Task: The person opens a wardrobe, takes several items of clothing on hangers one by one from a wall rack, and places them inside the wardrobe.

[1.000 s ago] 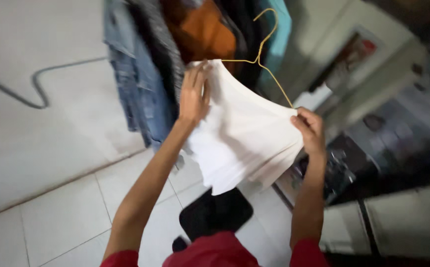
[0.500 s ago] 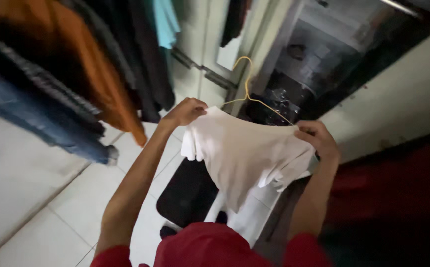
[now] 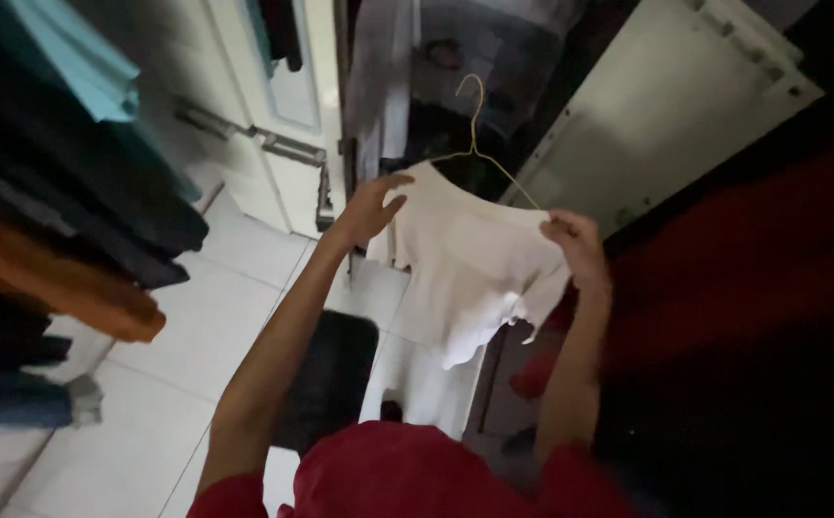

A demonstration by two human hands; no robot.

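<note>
white floor tiles [image 3: 235,288] run below, with a black mat [image 3: 331,379] lying on them and a rail of hanging clothes [image 3: 52,221] in dark, orange and teal along my left. a white door [image 3: 283,125] with a metal handle [image 3: 287,149] stands ahead; a pale panel [image 3: 667,115] leans at upper right, and the far right is too dark to read. held up between my two hands is a white shirt [image 3: 470,264] on a thin wire hanger [image 3: 479,144], hook upward. my left hand [image 3: 371,206] grips the shirt's left shoulder, fingers closed over the cloth; my right hand [image 3: 578,247] clamps the right shoulder, where the hanger arm ends. the hands sit well apart, at the shirt's width. the cloth droops and folds below, so i judge it light, soft and limp, likely to slide off the smooth wire if tilted. the shoulders over the wire, or the hook itself, look the surest places to hold.
</note>
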